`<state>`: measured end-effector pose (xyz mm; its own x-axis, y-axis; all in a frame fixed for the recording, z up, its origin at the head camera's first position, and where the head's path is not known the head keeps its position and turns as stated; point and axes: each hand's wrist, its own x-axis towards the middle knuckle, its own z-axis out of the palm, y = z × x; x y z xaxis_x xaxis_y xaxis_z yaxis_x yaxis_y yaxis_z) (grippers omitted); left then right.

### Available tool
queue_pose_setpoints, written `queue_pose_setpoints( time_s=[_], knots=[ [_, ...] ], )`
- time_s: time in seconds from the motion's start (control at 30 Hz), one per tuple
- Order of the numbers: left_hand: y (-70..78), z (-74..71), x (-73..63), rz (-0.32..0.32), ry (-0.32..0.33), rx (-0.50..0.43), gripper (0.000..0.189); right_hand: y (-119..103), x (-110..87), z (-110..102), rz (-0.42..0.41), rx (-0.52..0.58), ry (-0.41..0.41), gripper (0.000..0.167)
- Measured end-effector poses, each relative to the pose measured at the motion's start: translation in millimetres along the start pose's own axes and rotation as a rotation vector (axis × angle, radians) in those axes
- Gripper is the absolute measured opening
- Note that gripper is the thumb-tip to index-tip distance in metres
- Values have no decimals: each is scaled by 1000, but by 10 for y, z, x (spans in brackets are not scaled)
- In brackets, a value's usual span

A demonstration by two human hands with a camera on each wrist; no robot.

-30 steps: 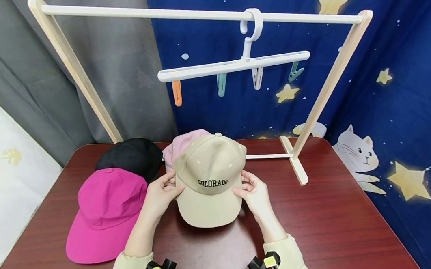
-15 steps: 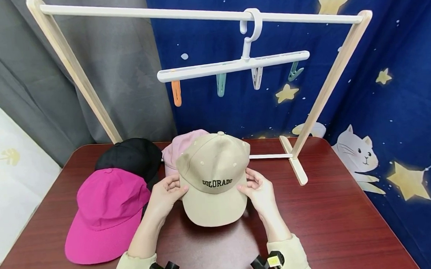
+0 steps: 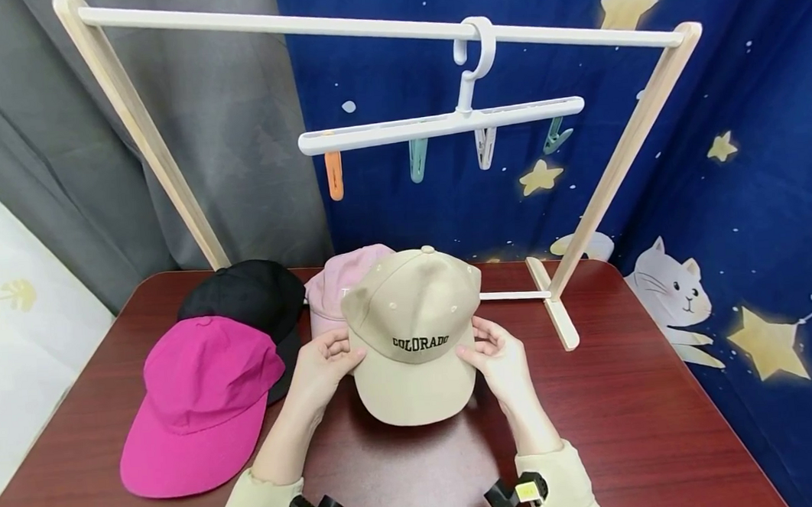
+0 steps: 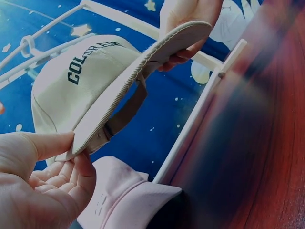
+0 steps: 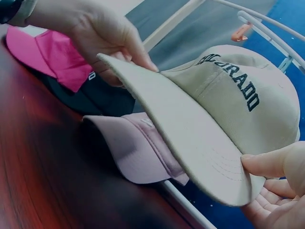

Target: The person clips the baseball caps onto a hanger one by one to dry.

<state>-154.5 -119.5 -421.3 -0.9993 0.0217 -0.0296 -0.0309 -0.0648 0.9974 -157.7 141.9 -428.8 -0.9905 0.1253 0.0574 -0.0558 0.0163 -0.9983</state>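
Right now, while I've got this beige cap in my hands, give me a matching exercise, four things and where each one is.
Things:
1. beige COLORADO baseball cap
2. magenta cap
3. pale pink cap
4. white clip hanger

Places:
A. partly covering the black cap
B. hooked over the rack's top bar
C. pinched by the left hand and right hand
D. partly hidden behind the beige cap in the head view

Pairs: 1-C, 2-A, 3-D, 4-B.

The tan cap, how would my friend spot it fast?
Find the rack on the table. In front of it, two hands hold the tan cap, near the pink cap. Unlike that one, the black cap and the magenta cap, it's tan with black COLORADO letters.
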Motion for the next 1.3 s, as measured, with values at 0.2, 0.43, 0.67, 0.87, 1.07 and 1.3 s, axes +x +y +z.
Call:
queue_pose_setpoints(
  time_s=[0.2, 0.43, 0.67, 0.87, 1.07, 1.3],
  knots=[
    [9, 69, 43, 16, -11, 8, 33, -7, 31, -84, -21, -48, -12, 50],
    [28, 154, 84, 43, -35, -6, 34, -43, 64, -164, -25, -89, -23, 51],
    [3, 216, 126, 54, -91, -60, 33, -82, 89, -252, -29, -190, -43, 53],
    [9, 272, 151, 35, -96, -52, 31, -135, 146, -326, -38, -248, -63, 53],
    [64, 354, 221, 25, -107, -69, 31, -211, 252, -414, -79, -316, -91, 52],
    [113, 424, 323, -25, -116, -115, 29, -286, 352, -488, -140, -371, -95, 54]
  ],
)
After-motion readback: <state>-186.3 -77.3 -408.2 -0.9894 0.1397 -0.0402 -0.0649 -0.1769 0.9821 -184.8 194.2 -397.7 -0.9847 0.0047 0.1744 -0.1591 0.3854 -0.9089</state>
